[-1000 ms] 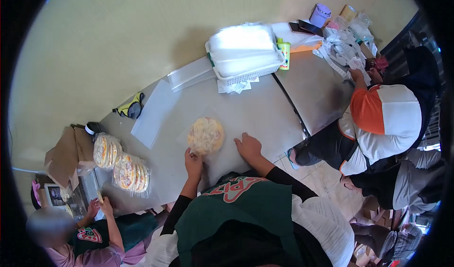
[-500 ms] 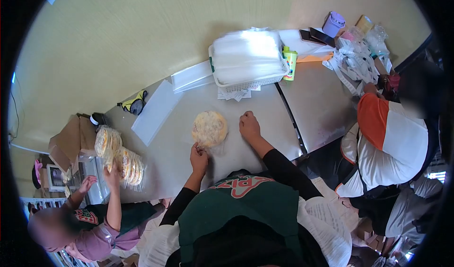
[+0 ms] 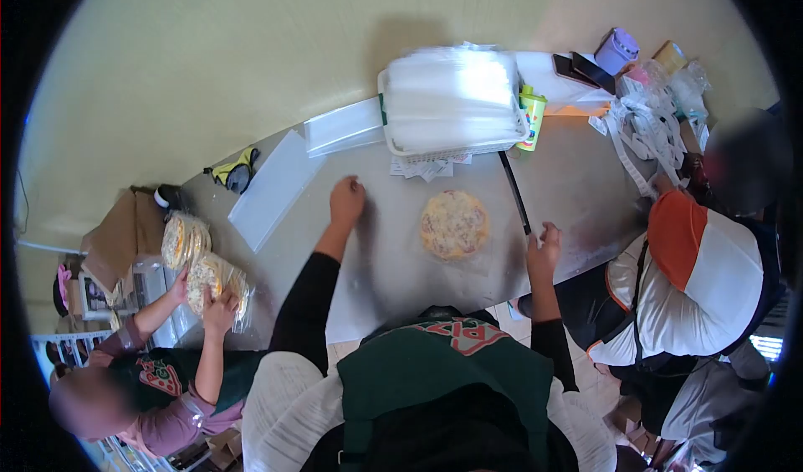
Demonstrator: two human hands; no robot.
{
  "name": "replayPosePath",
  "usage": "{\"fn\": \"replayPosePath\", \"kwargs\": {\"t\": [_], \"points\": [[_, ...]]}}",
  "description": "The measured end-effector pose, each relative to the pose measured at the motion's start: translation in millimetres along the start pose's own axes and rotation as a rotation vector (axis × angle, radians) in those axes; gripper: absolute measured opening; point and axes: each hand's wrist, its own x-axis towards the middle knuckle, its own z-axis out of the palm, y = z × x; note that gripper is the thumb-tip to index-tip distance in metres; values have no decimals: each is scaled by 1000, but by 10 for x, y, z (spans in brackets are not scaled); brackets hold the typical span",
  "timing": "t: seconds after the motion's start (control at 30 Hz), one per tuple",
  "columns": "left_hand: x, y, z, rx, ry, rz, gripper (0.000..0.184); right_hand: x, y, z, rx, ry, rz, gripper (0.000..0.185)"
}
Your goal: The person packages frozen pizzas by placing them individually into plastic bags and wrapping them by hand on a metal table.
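A flat round pizza (image 3: 454,225) in clear plastic wrap lies on the metal table, between my two hands and touched by neither. Up and to its left, my left hand (image 3: 346,203) is raised over the table with its fingers curled in and nothing visible in them. My right hand (image 3: 544,253) is at the pizza's right, near the table's front edge; its thumb and fingers are apart and hold nothing. Beyond the pizza stands a white basket (image 3: 452,150) with a stack of clear plastic bags (image 3: 447,95).
At the left, a co-worker's hands (image 3: 219,309) handle wrapped pizzas (image 3: 209,279) beside a cardboard box (image 3: 125,229). Plastic sheets (image 3: 276,189), a tape dispenser (image 3: 234,171), a green bottle (image 3: 530,120), phones (image 3: 585,70) and label strips (image 3: 644,133) lie around. Another person (image 3: 698,279) is at the right.
The pizza has shifted right on the table. My left hand has left its edge and moved up; my right hand has moved right and toward me, its fingers spreading. The view has shifted slightly.
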Motion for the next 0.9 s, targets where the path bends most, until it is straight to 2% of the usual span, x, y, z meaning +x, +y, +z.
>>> {"fn": "replayPosePath", "kwargs": {"t": [0.07, 0.1, 0.2, 0.23, 0.27, 0.3, 0.37, 0.43, 0.47, 0.5, 0.57, 0.67, 0.77, 0.87, 0.9], "points": [[481, -181, 114, 126, 83, 112, 32, -173, 28, -241, 32, -49, 190, 27], [665, -205, 153, 195, 124, 190, 34, -309, 51, -345, 59, -51, 148, 24], [1080, -65, 160, 323, 18, 103, 40, -866, 356, -528, 131, -172, 141, 18], [1170, -74, 212, 347, -5, 69, 41, -1045, 322, -616, 164, -255, 219, 19], [1246, -88, 263, 395, 15, 79, 41, -1203, 265, -696, 89, -293, 131, 15], [1310, -135, 324, 443, 35, 87, 40, -1361, 343, -728, 171, -483, 387, 20], [1383, -181, 424, 522, 18, 82, 38, -1708, 548, -638, 415, -574, 559, 31], [1383, -206, 420, 589, -61, 51, 36, -1780, 414, -632, 371, -769, 564, 41], [1392, -221, 399, 598, -51, 110, 28, -1883, 540, -485, 412, -832, 481, 44], [1400, -216, 387, 573, -69, 114, 25, -1980, 645, -374, 404, -942, 527, 44], [1474, -242, 372, 522, -99, 121, 19, -1920, 610, -259, 347, -1026, 496, 43], [1557, -412, 389, 443, -21, 81, 12, -1429, 276, -343, 140, -880, 348, 40], [1448, -270, 61, 391, 162, 163, 8, -651, -145, -647, -83, -533, 105, 38], [1387, -140, -339, 277, 267, 88, 13, 162, -489, -913, -302, -243, -173, 37], [1370, -100, -483, 248, 367, 125, 15, 443, -596, -974, -383, -186, -243, 36]]}}
